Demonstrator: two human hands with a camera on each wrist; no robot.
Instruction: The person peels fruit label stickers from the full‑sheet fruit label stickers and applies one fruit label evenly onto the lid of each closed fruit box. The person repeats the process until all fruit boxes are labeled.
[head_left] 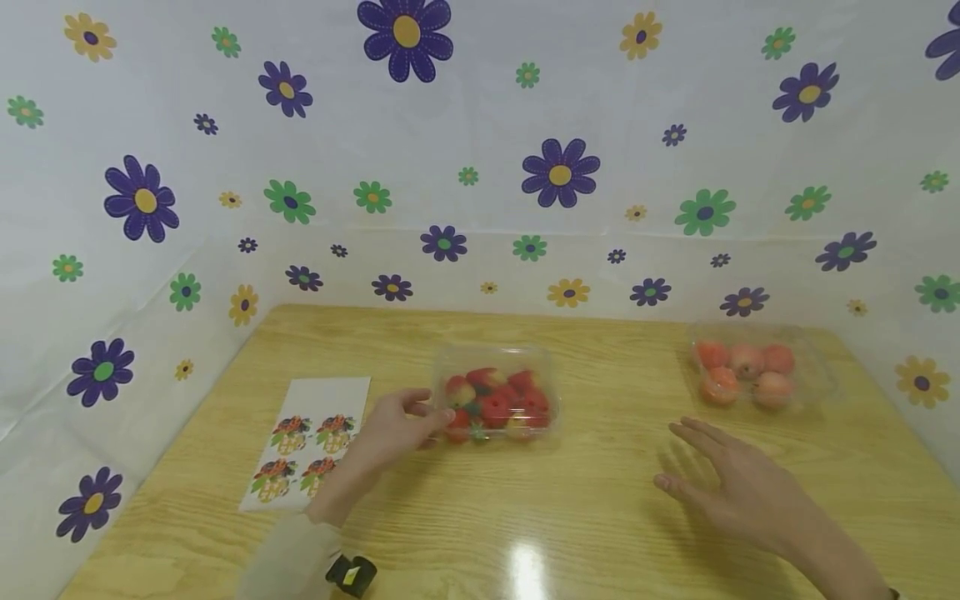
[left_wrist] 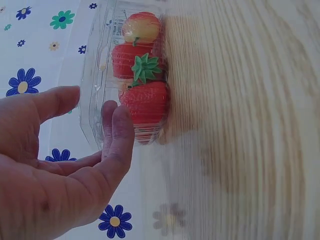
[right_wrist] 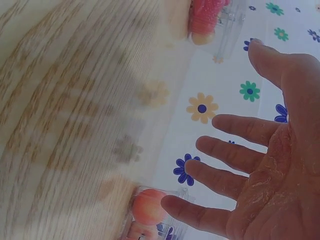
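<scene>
A clear plastic box (head_left: 551, 392) of red and yellow toy fruit stands on the table, with strawberries (left_wrist: 145, 102) showing through its side. At its left end my left hand (head_left: 397, 429) holds the near corner, the thumb and curled fingers (left_wrist: 120, 137) on either side of the edge. My right hand (head_left: 750, 492) hovers over the table at the right, palm facing inward and fingers spread, touching nothing. A second clear box (head_left: 810, 379) sits beyond that hand with several peach-like fruits (head_left: 772, 389) in it.
A white sticker sheet (head_left: 330, 396) with printed fruit pictures lies at the left, partly under the left forearm. The wooden table (head_left: 600, 517) meets a flower-patterned cloth wall (head_left: 480, 125) at the back and sides.
</scene>
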